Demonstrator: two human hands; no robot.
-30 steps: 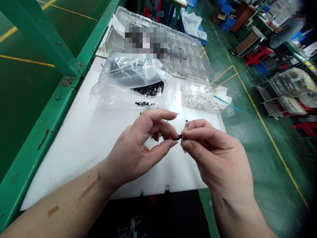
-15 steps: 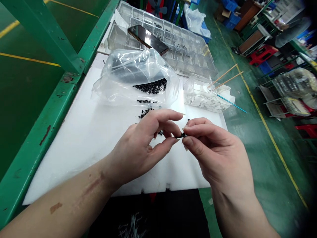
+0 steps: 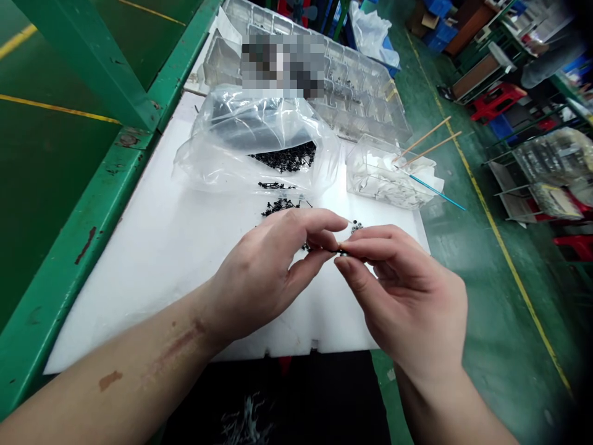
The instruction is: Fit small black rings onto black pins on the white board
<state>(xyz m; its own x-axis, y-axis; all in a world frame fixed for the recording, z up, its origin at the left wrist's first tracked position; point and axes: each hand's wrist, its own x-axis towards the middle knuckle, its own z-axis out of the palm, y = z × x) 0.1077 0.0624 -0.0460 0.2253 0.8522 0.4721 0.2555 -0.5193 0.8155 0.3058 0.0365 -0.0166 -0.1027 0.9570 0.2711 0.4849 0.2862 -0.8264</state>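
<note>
My left hand [image 3: 266, 275] pinches a thin small black part [image 3: 333, 250] between thumb and fingertips, its index finger raised above. At the part's right end, my right hand [image 3: 414, 296] closes thumb and index finger around a small shiny round piece [image 3: 343, 254]. The fingertips of both hands almost meet, and the fingers cover much of the pieces. Just beyond the right fingers lie several small ring-like silver pieces [image 3: 356, 227]. Loose black parts [image 3: 280, 206] are heaped behind my left hand, partly hidden by it.
A clear plastic bag [image 3: 208, 164] holds many more black parts. Behind it stands a compartmented clear tray [image 3: 370, 105], with a blurred patch over part of it. A clear box [image 3: 370, 179] with white paper and thin sticks sits at right. A green frame [image 3: 134, 167] borders the white board [image 3: 152, 266].
My right thumb has dropped slightly away from the index finger, and a shiny piece now shows between them. The ring-like pieces have come into view. The whole scene has shifted slightly.
</note>
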